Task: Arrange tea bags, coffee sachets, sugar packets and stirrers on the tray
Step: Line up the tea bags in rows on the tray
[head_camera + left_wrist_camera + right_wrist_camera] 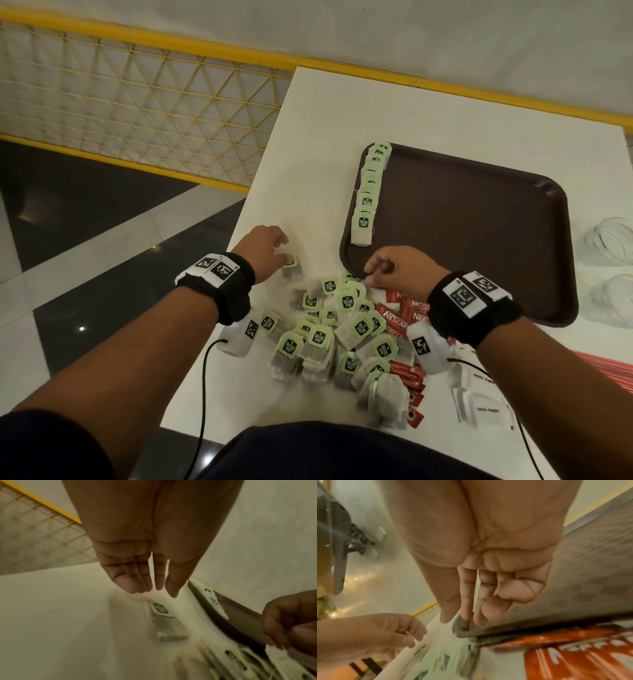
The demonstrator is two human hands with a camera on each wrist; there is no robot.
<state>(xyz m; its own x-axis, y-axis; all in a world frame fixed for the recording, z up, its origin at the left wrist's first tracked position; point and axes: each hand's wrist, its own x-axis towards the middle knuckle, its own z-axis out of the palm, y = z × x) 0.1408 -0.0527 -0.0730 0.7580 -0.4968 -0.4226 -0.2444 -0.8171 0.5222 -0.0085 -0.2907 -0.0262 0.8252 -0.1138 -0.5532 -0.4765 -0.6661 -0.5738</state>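
A brown tray (479, 240) lies on the white table, with a row of green-tagged tea bags (368, 192) along its left side. In front of it is a loose pile of tea bags (342, 329), red coffee sachets (397, 317), white sugar packets (483, 401) and striped stirrers (609, 370). My left hand (282, 250) hovers with relaxed fingers (133, 586) just above a single tea bag (292, 266) (162, 610) and holds nothing. My right hand (371, 275) (462, 618) reaches down at the tray's near-left corner (464, 626), its fingertips at the top of the pile, with nothing seen pinched.
The table's left edge (239, 212) runs close beside my left hand, with dark floor below it. A yellow mesh railing (137, 102) stands behind. Clear rounded containers (606, 243) sit right of the tray. Most of the tray's surface is bare.
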